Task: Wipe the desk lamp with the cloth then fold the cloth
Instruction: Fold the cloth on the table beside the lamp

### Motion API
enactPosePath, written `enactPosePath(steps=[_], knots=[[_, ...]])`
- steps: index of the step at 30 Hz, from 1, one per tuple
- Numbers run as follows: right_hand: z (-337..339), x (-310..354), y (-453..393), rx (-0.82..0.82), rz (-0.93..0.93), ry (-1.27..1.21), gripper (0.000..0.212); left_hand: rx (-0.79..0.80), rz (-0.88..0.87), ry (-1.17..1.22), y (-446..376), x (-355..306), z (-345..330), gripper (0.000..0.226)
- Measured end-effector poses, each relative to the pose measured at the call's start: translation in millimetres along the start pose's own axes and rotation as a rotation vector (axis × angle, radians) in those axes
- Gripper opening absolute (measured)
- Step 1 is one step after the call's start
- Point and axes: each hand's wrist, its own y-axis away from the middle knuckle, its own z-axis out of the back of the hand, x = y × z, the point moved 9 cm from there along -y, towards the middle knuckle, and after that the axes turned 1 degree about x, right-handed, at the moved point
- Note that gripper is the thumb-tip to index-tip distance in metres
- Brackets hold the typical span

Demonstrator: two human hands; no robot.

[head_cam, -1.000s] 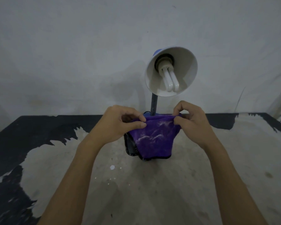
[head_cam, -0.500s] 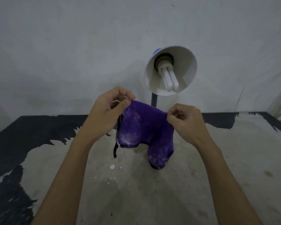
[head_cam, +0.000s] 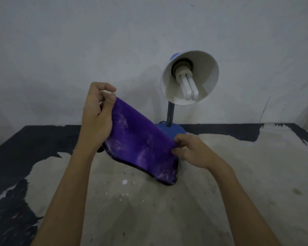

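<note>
While pinched at opposite corners, purple cloth (head_cam: 140,144) taut between left-hand fingers (head_cam: 112,98) above, right-hand fingers (head_cam: 179,149) below.

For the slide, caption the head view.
Both hands, left and right, stretch a purple cloth before the desk lamp.

The table (head_cam: 220,201) fills the lower half of the view, and the wall (head_cam: 60,50) stands behind it at 12 o'clock. The desk lamp (head_cam: 188,77) stands on the far edge of the table at about 1 o'clock, its shade above its base and facing the viewer. The cloth (head_cam: 140,144) hangs above the table, in front of the lamp base and to its left. The left hand (head_cam: 96,118) pinches the cloth's upper corner at 11 o'clock. The right hand (head_cam: 190,150) pinches its lower corner at 3 o'clock, just in front of the lamp base.
</note>
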Motion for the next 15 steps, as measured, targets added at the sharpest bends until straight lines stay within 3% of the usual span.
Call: enactPosePath(steps=[6,11,15], knots=[[41,-5,7,-0.282,0.031,-0.144,0.012,-0.083,-0.007,-0.170,0,14,18,0.016],[52,-14,14,-0.270,-0.058,-0.276,0.015,-0.056,0.097,-0.200,2,35,20,0.019],[54,-27,19,-0.196,-0.209,-0.380,0.024,0.110,0.353,-0.231,8,75,13,0.018]])
